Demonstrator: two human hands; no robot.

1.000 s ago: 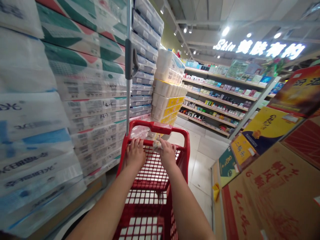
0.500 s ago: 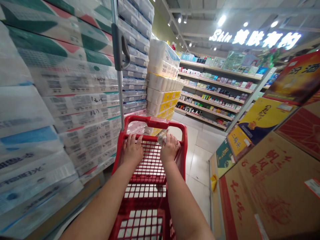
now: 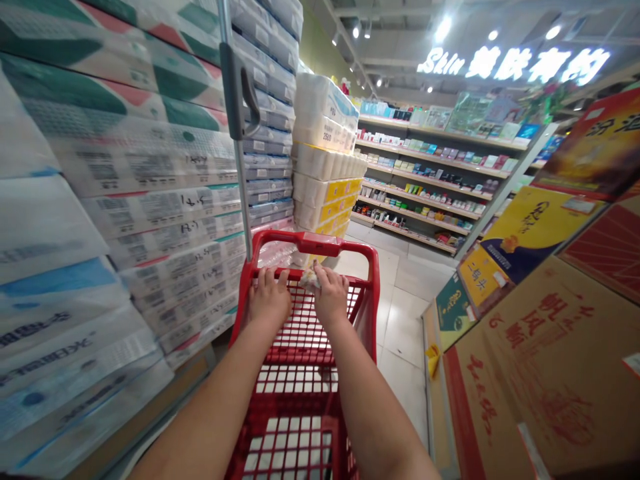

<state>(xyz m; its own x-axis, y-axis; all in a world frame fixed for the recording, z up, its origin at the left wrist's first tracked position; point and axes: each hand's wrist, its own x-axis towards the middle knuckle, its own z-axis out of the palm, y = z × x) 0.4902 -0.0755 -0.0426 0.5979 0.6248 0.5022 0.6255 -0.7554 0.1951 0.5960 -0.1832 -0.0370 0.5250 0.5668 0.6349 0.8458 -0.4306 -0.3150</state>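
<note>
Both my arms reach forward over a red shopping basket trolley (image 3: pixel 305 241). My left hand (image 3: pixel 269 298) lies on the far rim of the basket, fingers curled over the edge. My right hand (image 3: pixel 331 296) rests on the same rim beside it and is closed on a crumpled whitish wad (image 3: pixel 309 278), maybe a tissue or wrapper. The trolley's grey pull handle (image 3: pixel 239 93) stands upright at the left of the basket, and neither hand touches it. The basket's mesh floor shows through with nothing in it that I can make out.
Tall stacks of packaged tissue paper (image 3: pixel 125 187) wall the left side. Toilet roll packs (image 3: pixel 325 160) are piled ahead. Cardboard boxes with red and yellow print (image 3: pixel 540 320) line the right. A tiled aisle (image 3: pixel 400 313) runs toward shelves of small goods (image 3: pixel 430 200).
The trolley and the view have moved forward along the aisle. My right hand rose off the rim half a second ago and now sits back on it, nearer my left hand.
</note>
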